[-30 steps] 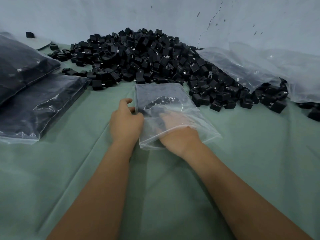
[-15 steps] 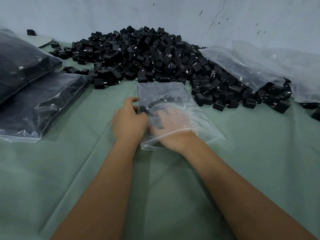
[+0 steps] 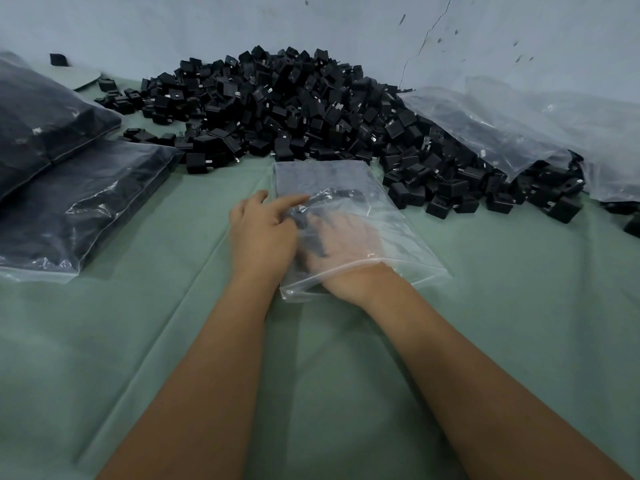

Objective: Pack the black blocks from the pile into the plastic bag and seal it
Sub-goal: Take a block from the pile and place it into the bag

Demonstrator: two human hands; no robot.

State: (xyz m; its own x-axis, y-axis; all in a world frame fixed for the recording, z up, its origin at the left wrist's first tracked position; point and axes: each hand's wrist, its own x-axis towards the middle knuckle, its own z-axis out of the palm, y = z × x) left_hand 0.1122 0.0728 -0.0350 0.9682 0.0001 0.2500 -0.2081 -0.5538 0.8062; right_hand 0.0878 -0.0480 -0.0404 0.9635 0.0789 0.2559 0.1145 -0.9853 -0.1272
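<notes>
While my right hand (image 3: 341,242) is reaching inside the plastic bag (image 3: 353,216) on the cloth, fingers spread over the blocks (image 3: 311,237), my left hand (image 3: 261,233) is pressing its edge flat-fingered, steadying it; the pile (image 3: 294,109) is waiting just beyond.

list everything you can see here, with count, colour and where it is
block pile: one heap, too many blocks to count, black, far centre against the wall
open bag: one, clear, centre on the cloth, a few black blocks inside
packed bags: two, clear over dark contents, left, one overlapping the other
empty bags: a loose stack, count unclear, clear, right, lying over the pile's edge
stray block: one, black, far left by the wall
cloth: one, green, covering the table
wall: pale blue, cracked, behind
left hand: outside the open bag, at its left edge, touching it
right hand: inside the open bag, seen through the plastic
</notes>
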